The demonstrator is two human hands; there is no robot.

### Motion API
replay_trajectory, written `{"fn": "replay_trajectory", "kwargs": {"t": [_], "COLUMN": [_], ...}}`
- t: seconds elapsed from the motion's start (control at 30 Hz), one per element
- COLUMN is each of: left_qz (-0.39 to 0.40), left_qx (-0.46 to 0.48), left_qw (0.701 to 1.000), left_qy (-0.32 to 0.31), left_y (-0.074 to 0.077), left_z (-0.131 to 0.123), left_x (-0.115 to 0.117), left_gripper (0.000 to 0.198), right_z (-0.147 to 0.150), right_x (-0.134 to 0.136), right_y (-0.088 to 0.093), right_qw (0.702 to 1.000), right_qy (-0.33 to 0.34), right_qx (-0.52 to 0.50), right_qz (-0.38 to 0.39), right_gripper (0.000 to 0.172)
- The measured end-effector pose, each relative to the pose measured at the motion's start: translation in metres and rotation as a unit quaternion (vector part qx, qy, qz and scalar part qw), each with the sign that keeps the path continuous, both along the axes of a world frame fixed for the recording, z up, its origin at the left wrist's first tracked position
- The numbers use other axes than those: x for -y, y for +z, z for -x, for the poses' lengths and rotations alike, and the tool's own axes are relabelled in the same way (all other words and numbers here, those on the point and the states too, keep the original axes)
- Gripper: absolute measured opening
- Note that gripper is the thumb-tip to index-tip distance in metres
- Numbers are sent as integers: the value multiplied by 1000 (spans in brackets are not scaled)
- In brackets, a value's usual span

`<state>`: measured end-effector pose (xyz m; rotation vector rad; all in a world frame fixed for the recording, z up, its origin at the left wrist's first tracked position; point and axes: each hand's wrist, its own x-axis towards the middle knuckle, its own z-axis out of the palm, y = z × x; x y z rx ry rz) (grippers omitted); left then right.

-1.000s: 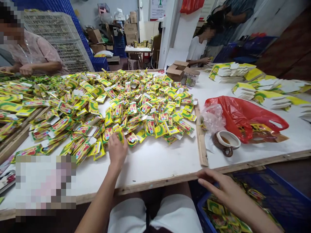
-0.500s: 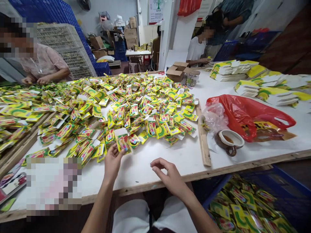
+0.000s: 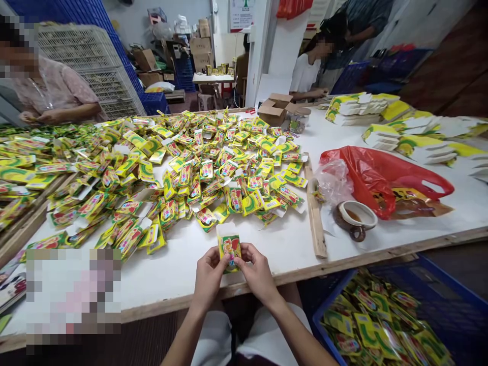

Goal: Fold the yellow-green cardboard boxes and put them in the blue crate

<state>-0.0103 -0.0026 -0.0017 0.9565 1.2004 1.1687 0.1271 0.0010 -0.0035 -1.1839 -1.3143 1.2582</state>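
Between my two hands, just above the front edge of the white table, is a small yellow and green box. Its white top flap stands up, open. My left hand grips the box's left side, thumb on the front. On the right side my right hand pinches it the same way, with its thumb near the lower front. The fingers behind the box are partly hidden. Beyond my hands spreads a large heap of similar small boxes, many with white flaps showing.
Right of the heap lies a wooden strip. Past it are a brown cup with liquid and a red plastic bag. Stacked flat cartons lie behind. A blue crate of boxes stands below right. A co-worker sits at left.
My left hand has brought the box from the heap's edge right and toward me. My right hand, previously holding nothing, has closed on the box's other side. The view has shifted slightly.
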Motion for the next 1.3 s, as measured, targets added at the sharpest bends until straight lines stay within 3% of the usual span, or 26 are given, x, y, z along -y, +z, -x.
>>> {"fn": "replay_trajectory", "kwargs": {"t": [0.33, 0.57, 0.63, 0.77, 1.0, 1.1, 1.3], "left_qz": [2, 11, 17, -20, -46, -57, -82], "left_qx": [-4, -11, 4, 21, -42, -60, -59], "left_qw": [1000, 998, 997, 1000, 997, 995, 995], "left_qy": [-20, -68, -70, -7, -52, -47, -6], "left_y": [-2, 0, 0, 0, 3, 3, 9], "left_z": [-2, -3, -5, -6, 1, 1, -5], "left_x": [0, 1, 2, 6, 0, -3, -4], "left_gripper": [37, 31, 34, 45, 18, 15, 20], "right_z": [-4, -6, -7, -10, -21, -21, -17], "right_x": [-4, -2, -3, -5, -20, -28, -28], "right_y": [1, -2, -1, 0, 6, 8, 6], "right_qw": [999, 1000, 1000, 1000, 995, 994, 998], "right_qy": [26, -6, -6, 16, 88, 68, 27], "right_qx": [42, 6, -9, -9, 51, 70, 13], "right_qz": [-3, 11, 3, -9, -21, -53, -53], "right_gripper": [19, 37, 35, 33, 16, 15, 16]}}
